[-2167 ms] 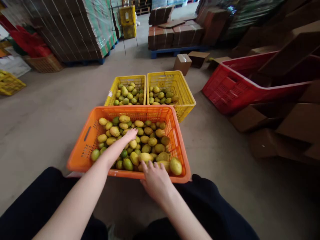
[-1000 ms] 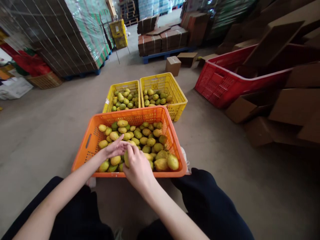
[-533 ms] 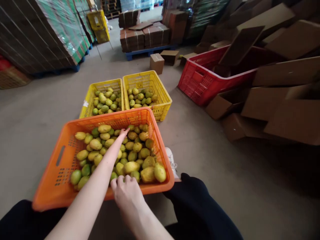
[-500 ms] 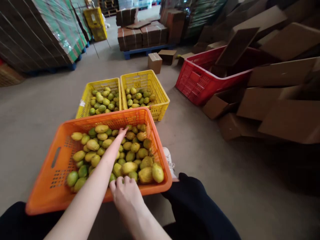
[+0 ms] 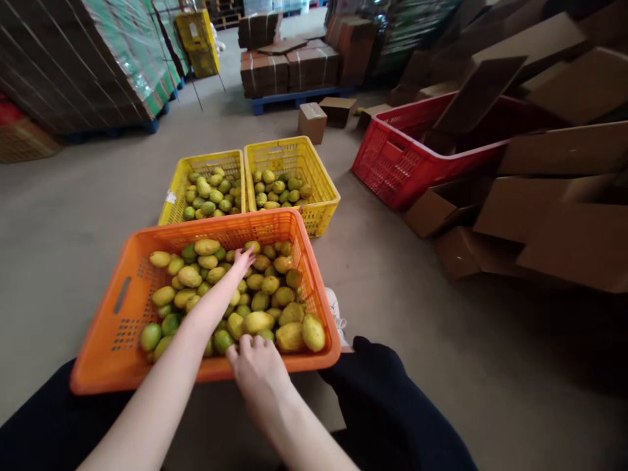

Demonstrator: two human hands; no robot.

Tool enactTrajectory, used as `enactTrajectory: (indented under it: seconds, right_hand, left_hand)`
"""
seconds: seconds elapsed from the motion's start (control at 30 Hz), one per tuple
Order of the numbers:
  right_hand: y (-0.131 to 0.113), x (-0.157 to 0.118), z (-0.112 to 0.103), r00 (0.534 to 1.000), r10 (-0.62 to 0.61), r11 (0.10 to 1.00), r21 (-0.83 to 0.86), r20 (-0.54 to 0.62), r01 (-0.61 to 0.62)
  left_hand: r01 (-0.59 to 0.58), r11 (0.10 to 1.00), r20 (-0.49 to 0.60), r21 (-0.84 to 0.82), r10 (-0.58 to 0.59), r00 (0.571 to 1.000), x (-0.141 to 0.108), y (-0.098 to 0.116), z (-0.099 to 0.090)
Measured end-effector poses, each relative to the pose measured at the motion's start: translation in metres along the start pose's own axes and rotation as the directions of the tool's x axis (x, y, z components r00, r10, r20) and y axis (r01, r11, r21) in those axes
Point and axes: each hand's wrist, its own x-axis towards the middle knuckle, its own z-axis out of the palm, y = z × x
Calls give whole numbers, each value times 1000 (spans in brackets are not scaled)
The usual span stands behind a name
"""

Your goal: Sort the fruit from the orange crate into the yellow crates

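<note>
An orange plastic crate (image 5: 101, 350) stands in front of me, tilted, holding many oval yellow-green fruit (image 5: 258, 321) that look like small papayas. My left hand (image 5: 243, 259) reaches across to the far side of the crate, its fingers closed round one greenish fruit (image 5: 252, 246). Over the near rim lies my right hand (image 5: 260, 369), its fingers curled inward beside the front fruit; its fingertips are partly hidden. My dark-clothed legs flank the crate.
Two yellow crates (image 5: 321, 212) of similar fruit stand just beyond. On the right, a red crate (image 5: 385, 157) sits against a heap of cardboard boxes (image 5: 564, 229). Farther back are a small carton (image 5: 312, 123), a blue pallet (image 5: 294, 99) of bundled cardboard, and wrapped stacks (image 5: 59, 65).
The view has shifted, so the scene sits slightly farther right. A fruit now shows at my left fingertips, where the hand was reaching among the fruit. My right hand stays at the near rim.
</note>
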Motion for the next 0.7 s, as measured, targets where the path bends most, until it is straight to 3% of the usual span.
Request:
enactTrajectory:
  seconds: [0.13,0.27,0.33,0.4,0.5,0.57,0.6,0.7]
  right_hand:
    - [-2,-6,-13,998,-60,998,-15,-15,59]
    - [0,-6,-24,994,-106,993,-39,21,107]
    - [3,-3,-25,993,-116,992,-57,-2,115]
    - [7,2,-24,990,-129,990,-66,-56,125]
    - [14,13,-23,969,-189,982,-50,-160,183]
    - [17,19,-24,939,-223,975,-43,-263,219]
    - [18,22,-26,915,-231,972,-42,-330,231]
    - [16,26,-29,781,-230,962,-13,-580,274]
  left_hand:
    - [-39,985,-84,-171,24,996,-42,24,-37]
    - [-159,951,-28,-266,157,987,-118,56,-92]
    - [-253,934,-50,-250,249,967,-161,67,-117]
    - [-376,909,-163,-178,349,923,-197,72,-134]
    - [-560,826,-361,-66,503,785,-234,69,-146]
    - [-631,774,-446,-43,551,705,-247,62,-147]
    - [-644,763,-464,-44,555,690,-252,58,-147]
    - [-642,767,-432,1,580,691,-263,49,-149]
